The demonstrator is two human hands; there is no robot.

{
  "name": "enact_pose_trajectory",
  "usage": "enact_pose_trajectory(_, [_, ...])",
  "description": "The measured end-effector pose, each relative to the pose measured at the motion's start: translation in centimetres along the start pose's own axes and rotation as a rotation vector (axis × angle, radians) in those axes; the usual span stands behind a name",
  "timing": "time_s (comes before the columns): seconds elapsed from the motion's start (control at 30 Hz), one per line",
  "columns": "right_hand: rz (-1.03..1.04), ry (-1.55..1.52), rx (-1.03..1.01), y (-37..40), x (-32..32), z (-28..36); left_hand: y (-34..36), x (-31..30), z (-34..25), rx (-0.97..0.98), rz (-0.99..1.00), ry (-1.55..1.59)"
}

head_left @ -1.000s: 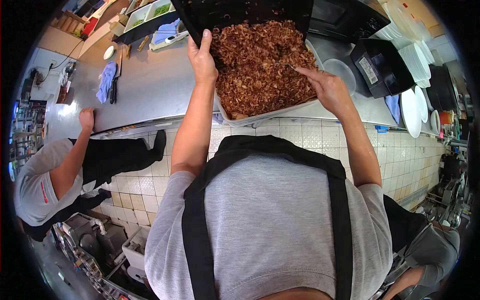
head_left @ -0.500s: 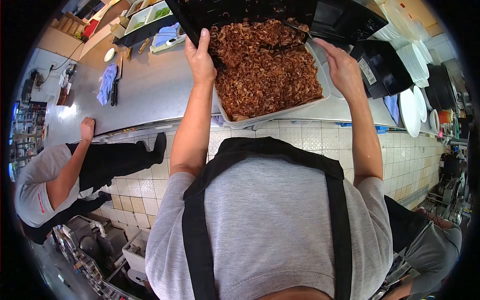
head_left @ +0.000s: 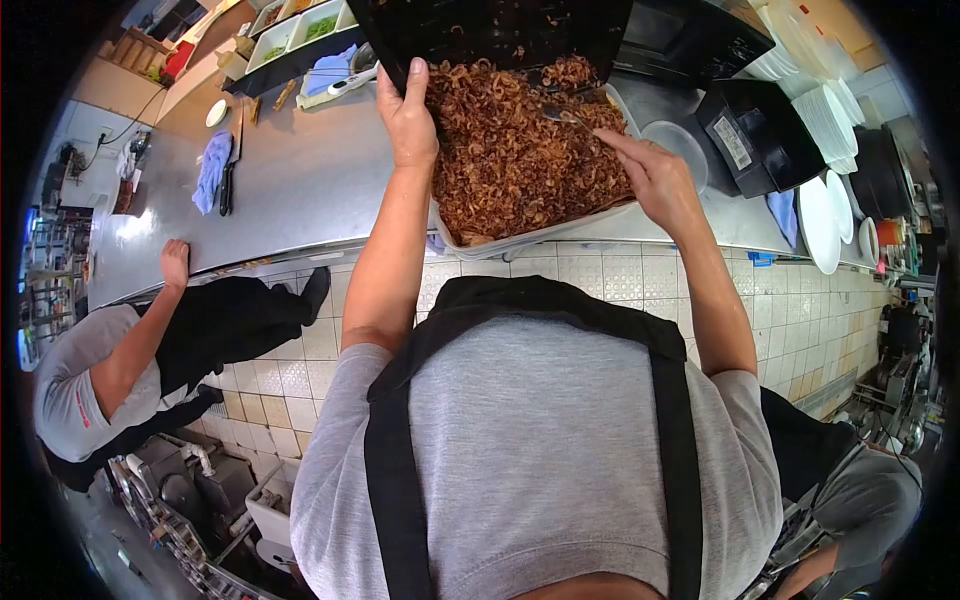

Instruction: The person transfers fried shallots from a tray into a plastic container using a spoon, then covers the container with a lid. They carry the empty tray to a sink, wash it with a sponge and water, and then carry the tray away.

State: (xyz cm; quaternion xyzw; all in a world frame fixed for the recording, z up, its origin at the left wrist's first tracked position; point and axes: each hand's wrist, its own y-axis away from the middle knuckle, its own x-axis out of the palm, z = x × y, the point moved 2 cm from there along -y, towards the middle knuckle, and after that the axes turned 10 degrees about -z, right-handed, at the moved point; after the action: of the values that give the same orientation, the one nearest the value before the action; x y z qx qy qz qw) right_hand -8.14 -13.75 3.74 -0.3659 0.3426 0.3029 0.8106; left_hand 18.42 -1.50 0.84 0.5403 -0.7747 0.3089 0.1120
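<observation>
My left hand [head_left: 408, 125] grips the near left edge of a black tray [head_left: 490, 30], thumb up along it. The tray is tilted on its side, its inner face towards me, with bits stuck to it. Below it, a clear plastic tub [head_left: 520, 239] is heaped with brown, crisp shreds that look like fried onions [head_left: 520, 160]. In my right hand [head_left: 655, 180] is a metal spoon [head_left: 568, 118], its head resting in the shreds near the tray's lower edge. A small clump of shreds still lies in the tray's right corner.
Right of the tub are a round clear lid [head_left: 680, 150], a black box [head_left: 765, 140] and stacked white plates [head_left: 825, 125]. Leftward lie a knife [head_left: 228, 185], a blue cloth [head_left: 213, 165] and herb containers [head_left: 280, 40]. Other people stand at left [head_left: 110, 370] and right [head_left: 870, 500].
My right hand has moved left and down, bringing the spoon from the tray's right corner to the tub's middle. More shreds have come down into the tub; the tray has tilted and shifted slightly.
</observation>
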Motion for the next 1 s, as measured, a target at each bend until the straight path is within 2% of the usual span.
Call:
enact_pose_trajectory(0.17, [0.057, 0.144, -0.018, 2.3, -1.9, 1.9, -0.7, -0.1, -0.3, 0.009, -0.052, 0.065])
enact_pose_trajectory(0.27, [0.008, 0.217, -0.097, 2.4, 0.3, 0.0, -1.1, -0.3, 0.2, 0.034, -0.048, 0.065])
enact_pose_trajectory(0.37, [0.088, 0.331, -0.006, 1.0, 0.8, 0.6, -1.0, -0.5, 0.2, 0.044, -0.057, 0.042])
enact_pose_trajectory(0.57, [0.084, 0.35, -0.011, -0.2, 1.9, -1.2, -0.4, -0.8, 0.3, -0.012, -0.073, 0.052])
enact_pose_trajectory(0.67, [0.104, 0.398, -0.059, -0.4, -0.1, -0.2, 0.2, -0.5, -0.1, -0.015, -0.084, 0.059])
enact_pose_trajectory(0.77, [0.128, 0.49, -0.005, -0.4, -3.5, 1.4, 0.4, -0.1, -0.3, 0.0, -0.091, 0.061])
enact_pose_trajectory(0.87, [0.008, 0.526, -0.058, -1.0, -4.0, 0.5, 0.3, 0.3, -0.2, 0.003, -0.093, 0.079])
enact_pose_trajectory(1.0, [0.093, 0.553, 0.026, -1.9, -0.4, -3.1, 0.3, 1.2, -0.8, -0.008, -0.073, 0.092])
